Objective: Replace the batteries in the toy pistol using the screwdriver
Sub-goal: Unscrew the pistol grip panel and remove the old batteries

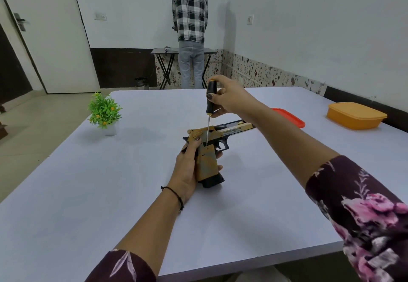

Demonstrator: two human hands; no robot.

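Note:
A gold and black toy pistol [217, 135] lies on its side over the white table [110, 193], barrel pointing right. My left hand [187, 169] grips its handle from the left, thumb near the hammer. My right hand [227, 98] holds the black handle of a screwdriver [209, 100] upright above the pistol. The thin shaft runs straight down and its tip meets the top of the grip near the trigger. No batteries are in sight.
A small green plant in a white pot [104, 114] stands at the table's left. A red lid [291, 118] lies behind my right forearm, and an orange lidded box [355, 115] sits far right. A person [191, 30] stands at a small table by the far wall.

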